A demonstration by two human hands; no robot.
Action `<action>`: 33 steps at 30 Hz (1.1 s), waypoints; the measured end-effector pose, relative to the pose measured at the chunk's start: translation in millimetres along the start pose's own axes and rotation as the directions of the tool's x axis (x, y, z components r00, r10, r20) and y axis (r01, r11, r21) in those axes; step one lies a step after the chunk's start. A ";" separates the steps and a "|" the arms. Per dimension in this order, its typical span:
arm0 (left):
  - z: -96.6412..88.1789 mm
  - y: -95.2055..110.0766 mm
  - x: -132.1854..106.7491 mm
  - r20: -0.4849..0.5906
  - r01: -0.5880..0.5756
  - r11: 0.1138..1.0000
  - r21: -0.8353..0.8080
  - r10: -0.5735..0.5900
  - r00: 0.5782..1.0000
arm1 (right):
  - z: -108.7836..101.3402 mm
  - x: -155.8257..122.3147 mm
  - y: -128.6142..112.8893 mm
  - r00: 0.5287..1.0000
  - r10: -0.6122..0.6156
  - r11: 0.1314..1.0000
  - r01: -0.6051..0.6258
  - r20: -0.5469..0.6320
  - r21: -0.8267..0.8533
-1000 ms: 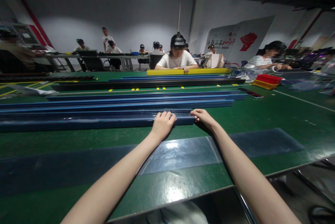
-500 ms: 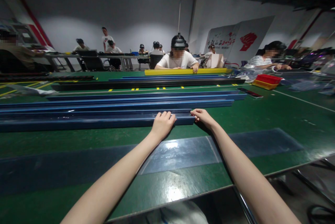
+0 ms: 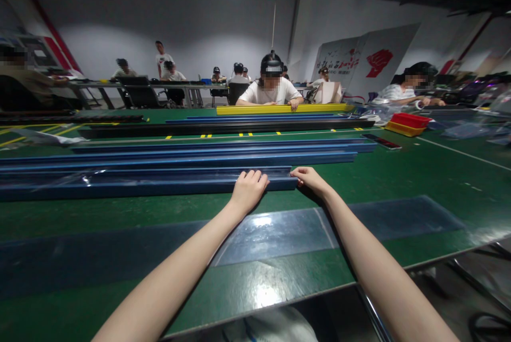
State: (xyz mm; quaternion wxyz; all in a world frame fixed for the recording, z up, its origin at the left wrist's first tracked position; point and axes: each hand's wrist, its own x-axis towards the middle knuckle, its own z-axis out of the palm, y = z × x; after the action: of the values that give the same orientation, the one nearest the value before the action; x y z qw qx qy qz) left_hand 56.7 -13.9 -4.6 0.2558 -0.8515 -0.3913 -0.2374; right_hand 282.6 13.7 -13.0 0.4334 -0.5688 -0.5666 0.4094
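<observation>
- Near blue profile lies lengthwise on the green bench, running out of view at left; its right end is at the hands.
- Left hand: fingers bent over the near wall, grasping the profile.
- Right hand: thumb and forefinger pinched on the profile's right end (whether film is caught between them, can't tell from here).
- Glints inside the channel look like clear film; wrinkled towards the left, so I'd judge it not seated flat there.
- Progress, my read: partway. Right end is lined up in the hands; the rippled left stretch looks unfinished.
- Two more blue profiles, a middle one and a far one, lie behind, no hands on them. Can't tell if they're done or waiting.
- Flat clear strip lies on the near side, under the forearms.
- Writing: wall panel has a red fist and red and dark characters, too blurred to read. No legible label or brand on the profiles.
</observation>
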 end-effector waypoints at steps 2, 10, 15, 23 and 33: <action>-0.2 -0.1 0.1 0.009 0.001 1.000 -0.001 -0.001 1.000 | 0.3 -0.5 -1.1 1.000 0.005 1.000 -0.005 0.003 -0.004; -1.2 0.0 0.1 0.011 0.005 1.000 0.001 -0.005 1.000 | -0.6 -2.5 -5.9 1.000 0.011 0.997 -0.010 0.013 -0.073; 0.0 0.1 -0.2 0.005 0.002 1.000 -0.009 -0.002 1.000 | -1.7 -2.8 -5.9 1.000 0.015 0.995 -0.012 0.027 -0.104; 0.4 -0.8 -0.3 0.006 -0.001 1.000 -0.011 0.001 1.000 | -2.8 -4.0 -8.5 0.999 0.030 0.992 -0.025 0.041 -0.122; -0.3 -0.8 -0.3 0.006 -0.007 1.000 -0.003 0.007 1.000 | -3.9 -2.6 -5.8 0.998 0.029 0.991 -0.023 0.049 -0.129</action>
State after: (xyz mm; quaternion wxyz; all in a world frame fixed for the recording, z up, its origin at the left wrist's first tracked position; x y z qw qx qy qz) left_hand 55.8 -13.8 -4.4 0.2542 -0.8539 -0.3889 -0.2344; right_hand 284.6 10.9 -6.4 0.3759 -0.5924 -0.5951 0.3920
